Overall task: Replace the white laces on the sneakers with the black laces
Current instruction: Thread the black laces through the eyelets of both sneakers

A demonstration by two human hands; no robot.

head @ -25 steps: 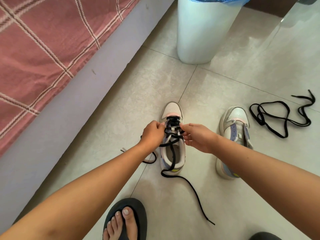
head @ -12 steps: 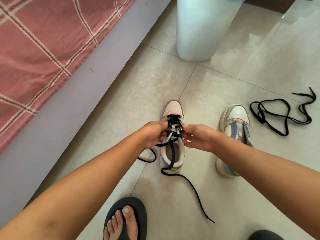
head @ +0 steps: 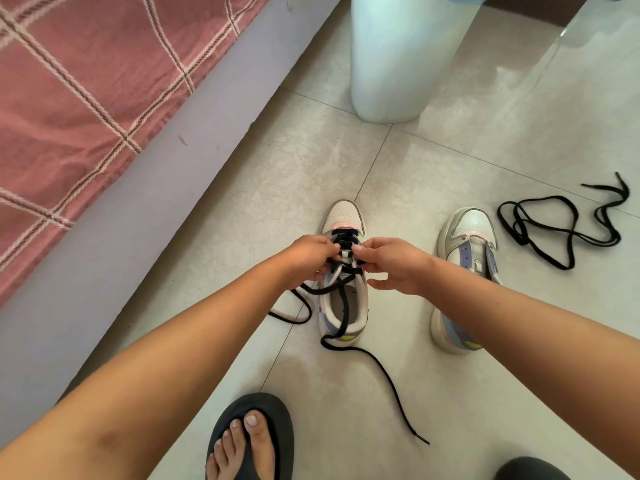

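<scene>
Black lace half threaded, both hands at the eyelets

Sneaker [head: 343, 289] on the left of the pair stands upright on the tiled floor [head: 277, 174], toe pointing away from the person. A black lace [head: 341, 308] crosses its upper eyelets; one loose end runs down through the shoe's opening and trails over the heel onto the floor toward the lower right, while the other end loops out on the floor just left of the shoe. The left hand [head: 306, 259] has its fingers curled and pinching the lace at the shoe's left eyelet row. The right hand [head: 394, 263] pinches the lace at the right row with thumb and forefinger, its other fingers loosely bent below. The fingertips of both hands nearly meet over the tongue.

Second sneaker [head: 464, 271] stands near, to the right, with no lace in its eyelets and partly hidden by the right forearm. A second black lace [head: 561, 223] lies tangled on the floor just right of that shoe. A foot in a dark sandal [head: 252, 441] shows at the bottom edge. A pale bin [head: 398, 60] stands beyond the shoes, and a bed with a pink checked cover [head: 86, 81] fills the left.
</scene>
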